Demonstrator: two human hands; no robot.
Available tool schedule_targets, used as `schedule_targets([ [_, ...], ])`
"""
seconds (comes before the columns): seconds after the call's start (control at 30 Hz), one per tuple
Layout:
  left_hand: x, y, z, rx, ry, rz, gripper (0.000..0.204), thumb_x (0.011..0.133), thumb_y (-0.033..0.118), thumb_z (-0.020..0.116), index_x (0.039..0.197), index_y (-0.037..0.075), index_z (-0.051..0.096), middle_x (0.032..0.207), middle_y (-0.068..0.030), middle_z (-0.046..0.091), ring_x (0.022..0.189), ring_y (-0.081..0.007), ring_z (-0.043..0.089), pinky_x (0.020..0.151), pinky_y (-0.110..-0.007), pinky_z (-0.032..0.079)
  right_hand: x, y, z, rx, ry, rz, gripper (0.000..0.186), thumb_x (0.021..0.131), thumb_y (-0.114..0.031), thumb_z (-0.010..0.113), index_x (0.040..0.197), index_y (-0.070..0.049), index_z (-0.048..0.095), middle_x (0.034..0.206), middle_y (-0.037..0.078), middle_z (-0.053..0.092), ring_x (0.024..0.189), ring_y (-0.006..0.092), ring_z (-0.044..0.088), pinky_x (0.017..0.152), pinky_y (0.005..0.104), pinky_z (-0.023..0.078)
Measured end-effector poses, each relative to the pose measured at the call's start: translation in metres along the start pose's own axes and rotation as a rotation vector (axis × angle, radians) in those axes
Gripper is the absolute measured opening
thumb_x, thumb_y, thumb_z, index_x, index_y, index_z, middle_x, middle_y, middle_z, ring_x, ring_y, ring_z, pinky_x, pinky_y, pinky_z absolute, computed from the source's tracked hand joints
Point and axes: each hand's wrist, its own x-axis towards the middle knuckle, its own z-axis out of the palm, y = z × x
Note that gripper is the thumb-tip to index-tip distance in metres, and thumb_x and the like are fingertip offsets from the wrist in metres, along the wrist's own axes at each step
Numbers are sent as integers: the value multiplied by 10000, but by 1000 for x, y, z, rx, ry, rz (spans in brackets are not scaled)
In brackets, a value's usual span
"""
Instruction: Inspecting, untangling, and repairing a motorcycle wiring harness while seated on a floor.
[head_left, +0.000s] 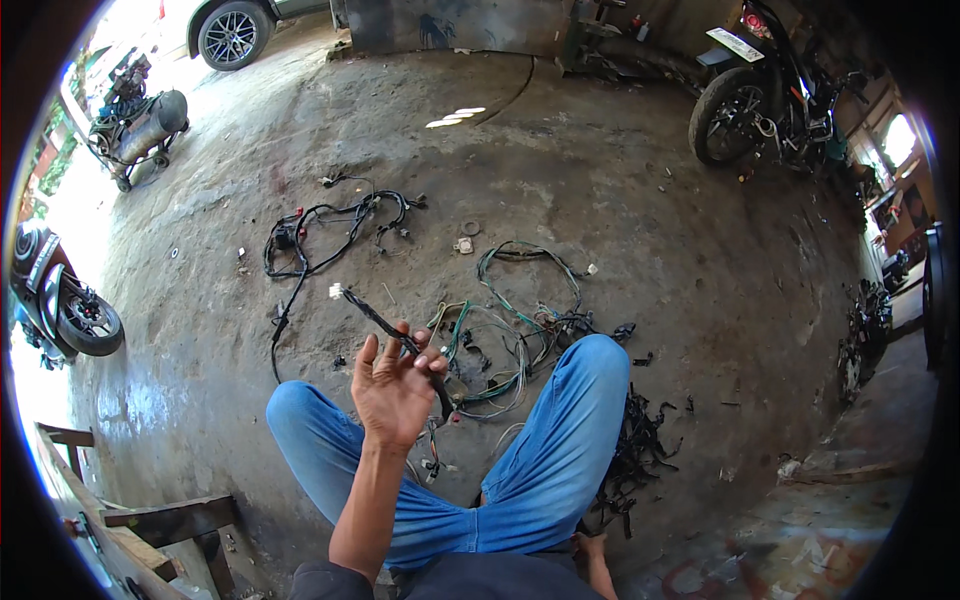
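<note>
My left hand (395,392) is raised above my lap, palm up, with its fingers closed round a black-wrapped wire harness (376,318). A white connector (336,291) sits at the harness's far end; its near end hangs toward my lap, by some thin coloured wires (432,462). Beyond my knees a loose bundle of green, white and grey wires (520,368) lies on the floor. My right hand (590,545) is low beside my right hip, close to a heap of black strips (640,435); its fingers are mostly hidden.
Another black harness (345,240) lies looped on the concrete floor, ahead and left. Small loose parts (464,245) lie near it. Motorcycles stand at far right (735,115) and left (85,315), near an air compressor (140,128). A wooden frame (170,520) is at lower left.
</note>
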Motion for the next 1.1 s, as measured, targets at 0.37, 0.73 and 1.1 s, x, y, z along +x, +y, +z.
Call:
schedule_targets([
  [0.37,-11,-25,41,33,90,44,436,1008,506,552,796,126,586,651,29,344,636,-128,413,748,-324,409,-4,4,29,179,112,117,876,718,-263,822,1418,-54,340,1253,317,526,1092,457,622,906,500,541],
  [0.73,-29,-56,59,267,196,52,383,1030,458,542,915,99,609,642,47,379,649,-120,475,811,-359,460,-42,-20,5,190,396,-34,532,759,-251,781,1172,-9,550,1055,252,654,1016,408,669,861,484,534],
  [1.1,-38,-52,51,287,111,-2,337,1047,297,530,1142,-19,598,765,9,473,803,-177,580,935,-462,527,17,-28,-84,646,452,-308,663,890,-365,760,1367,-49,425,1234,201,578,1123,387,607,950,429,500],
])
